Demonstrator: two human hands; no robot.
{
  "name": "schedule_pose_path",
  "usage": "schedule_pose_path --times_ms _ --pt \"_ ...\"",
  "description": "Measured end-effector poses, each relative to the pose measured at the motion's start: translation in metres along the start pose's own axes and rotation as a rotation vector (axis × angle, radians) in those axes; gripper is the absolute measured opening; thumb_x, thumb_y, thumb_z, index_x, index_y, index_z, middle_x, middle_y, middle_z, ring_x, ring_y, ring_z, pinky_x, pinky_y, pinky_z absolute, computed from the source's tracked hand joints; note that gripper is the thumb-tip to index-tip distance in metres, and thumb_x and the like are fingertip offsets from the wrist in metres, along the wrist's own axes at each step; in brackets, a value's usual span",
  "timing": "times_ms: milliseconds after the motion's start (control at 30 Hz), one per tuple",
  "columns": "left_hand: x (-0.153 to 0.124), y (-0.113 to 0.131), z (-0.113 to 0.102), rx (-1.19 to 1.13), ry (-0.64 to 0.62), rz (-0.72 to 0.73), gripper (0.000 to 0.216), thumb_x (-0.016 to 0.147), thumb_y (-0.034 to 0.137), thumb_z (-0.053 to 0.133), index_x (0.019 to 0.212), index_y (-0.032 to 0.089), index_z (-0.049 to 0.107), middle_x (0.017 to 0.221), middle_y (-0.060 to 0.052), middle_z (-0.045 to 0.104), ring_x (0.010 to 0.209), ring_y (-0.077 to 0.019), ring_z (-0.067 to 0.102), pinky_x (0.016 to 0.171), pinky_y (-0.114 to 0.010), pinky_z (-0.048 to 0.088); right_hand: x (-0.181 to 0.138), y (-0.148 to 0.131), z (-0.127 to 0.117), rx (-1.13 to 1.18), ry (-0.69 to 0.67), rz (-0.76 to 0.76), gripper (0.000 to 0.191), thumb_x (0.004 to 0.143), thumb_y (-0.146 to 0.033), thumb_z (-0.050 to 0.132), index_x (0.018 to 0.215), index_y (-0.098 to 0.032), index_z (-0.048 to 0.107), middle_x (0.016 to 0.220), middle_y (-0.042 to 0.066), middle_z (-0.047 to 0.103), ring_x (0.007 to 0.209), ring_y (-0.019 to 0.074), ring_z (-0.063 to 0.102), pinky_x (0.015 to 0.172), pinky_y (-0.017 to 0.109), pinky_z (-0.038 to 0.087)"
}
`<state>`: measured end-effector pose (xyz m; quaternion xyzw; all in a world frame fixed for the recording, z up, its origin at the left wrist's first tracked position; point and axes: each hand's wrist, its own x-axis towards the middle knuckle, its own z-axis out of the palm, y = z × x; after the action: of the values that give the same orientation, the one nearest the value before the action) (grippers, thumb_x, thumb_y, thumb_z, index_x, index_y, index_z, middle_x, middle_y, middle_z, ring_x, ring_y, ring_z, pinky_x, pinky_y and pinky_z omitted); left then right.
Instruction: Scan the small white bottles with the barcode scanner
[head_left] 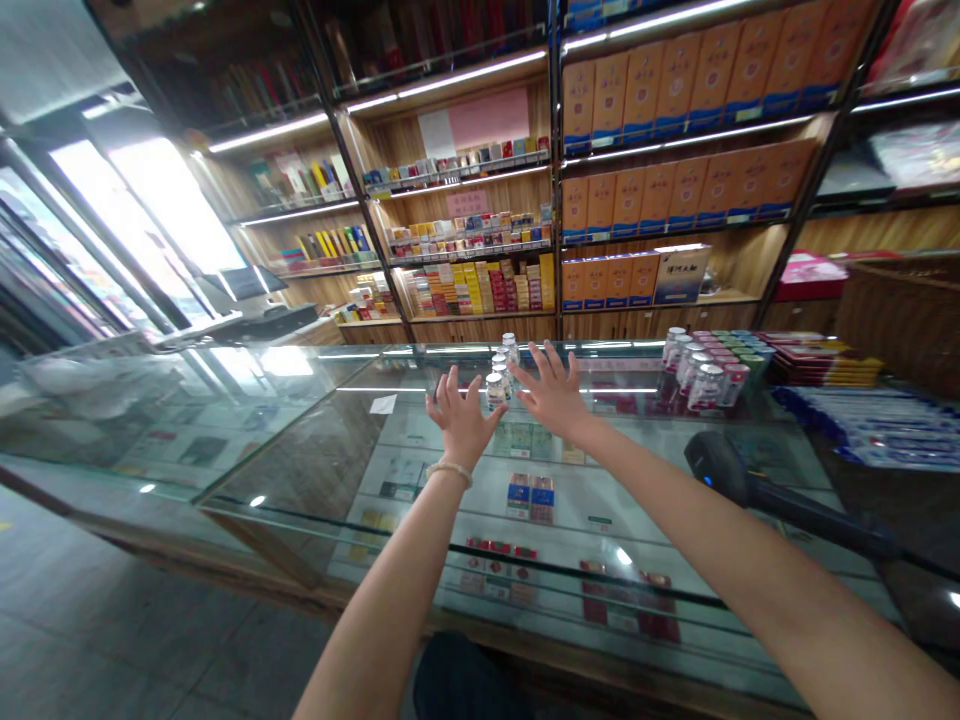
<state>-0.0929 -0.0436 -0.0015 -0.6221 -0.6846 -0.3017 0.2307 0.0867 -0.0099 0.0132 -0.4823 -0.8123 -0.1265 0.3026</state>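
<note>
A small row of clear jars with white lids [501,372] stands on the glass counter top [315,440]. My left hand [459,418] is stretched out with fingers spread, just left of the nearest jar [495,390], thumb close to it. My right hand [551,392] is also spread flat, just right of the jars. Neither hand holds anything. Both forearms reach forward over the counter, and a bead bracelet [448,469] sits on my left wrist.
A second cluster of lidded jars [697,375] and coloured packs [739,355] sits at the right of the counter. A black handheld scanner [757,490] lies near the right edge. Packs show under the glass. Stocked shelves [472,270] fill the wall behind.
</note>
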Motion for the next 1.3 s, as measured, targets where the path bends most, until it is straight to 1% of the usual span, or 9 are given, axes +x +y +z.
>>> schedule_pose_path --times_ms 133,267,433,700,900,1133,1300 --pt "-0.001 -0.001 0.005 0.012 -0.025 0.002 0.055 0.082 0.059 0.073 0.127 0.025 0.070 0.165 -0.019 0.035 0.152 -0.0395 0.031 0.120 -0.067 0.020 0.011 -0.004 0.006 -0.004 -0.038 -0.053 0.051 0.101 -0.035 0.052 0.151 -0.039 0.049 0.172 0.007 0.023 0.158 0.0342 0.016 0.121 0.069 0.010" --pt "-0.001 -0.002 0.008 0.015 -0.037 0.008 0.049 0.084 0.058 0.072 0.120 0.027 0.073 0.165 -0.017 0.036 0.152 -0.0395 0.031 0.120 -0.069 0.020 0.020 -0.008 0.007 0.008 -0.073 -0.079 0.049 0.101 -0.035 0.053 0.149 -0.038 0.053 0.172 0.008 0.022 0.158 0.0344 0.015 0.121 0.069 0.009" --pt "-0.001 -0.002 0.011 0.002 -0.035 0.002 0.045 0.084 0.059 0.070 0.115 0.027 0.075 0.165 -0.016 0.037 0.152 -0.0393 0.030 0.120 -0.070 0.019 0.024 -0.011 0.007 0.034 -0.107 -0.068 0.043 0.100 -0.036 0.055 0.142 -0.037 0.061 0.172 0.008 0.022 0.158 0.0351 0.014 0.122 0.070 0.010" --pt "0.002 -0.001 0.010 -0.029 -0.072 -0.035 0.035 0.082 0.056 0.074 0.100 0.026 0.078 0.164 -0.013 0.039 0.151 -0.0401 0.031 0.120 -0.070 0.019 0.023 -0.015 0.009 0.061 -0.095 -0.040 0.039 0.101 -0.032 0.053 0.138 -0.036 0.065 0.170 0.009 0.027 0.158 0.0341 0.015 0.121 0.069 0.012" --pt "0.002 0.002 0.011 -0.033 -0.078 -0.047 0.036 0.084 0.058 0.071 0.097 0.025 0.078 0.162 -0.013 0.041 0.150 -0.0401 0.032 0.120 -0.069 0.019 0.020 -0.015 0.008 0.077 -0.082 -0.052 0.039 0.101 -0.029 0.051 0.136 -0.034 0.066 0.169 0.009 0.029 0.158 0.0341 0.015 0.121 0.069 0.010" --pt "0.003 0.006 0.015 -0.025 -0.068 -0.013 0.033 0.083 0.054 0.073 0.094 0.023 0.078 0.161 -0.013 0.044 0.150 -0.0385 0.032 0.120 -0.069 0.017 0.016 -0.015 -0.002 0.047 -0.090 -0.030 0.039 0.100 -0.026 0.054 0.135 -0.035 0.067 0.170 0.008 0.029 0.158 0.0335 0.015 0.121 0.069 0.010" --pt "0.001 0.009 0.012 -0.041 -0.099 0.002 0.030 0.085 0.052 0.072 0.093 0.024 0.078 0.161 -0.012 0.044 0.150 -0.0384 0.032 0.121 -0.069 0.016 0.010 -0.013 -0.008 0.038 -0.086 -0.024 0.039 0.100 -0.026 0.052 0.135 -0.035 0.068 0.169 0.009 0.030 0.157 0.0349 0.017 0.121 0.070 0.011"
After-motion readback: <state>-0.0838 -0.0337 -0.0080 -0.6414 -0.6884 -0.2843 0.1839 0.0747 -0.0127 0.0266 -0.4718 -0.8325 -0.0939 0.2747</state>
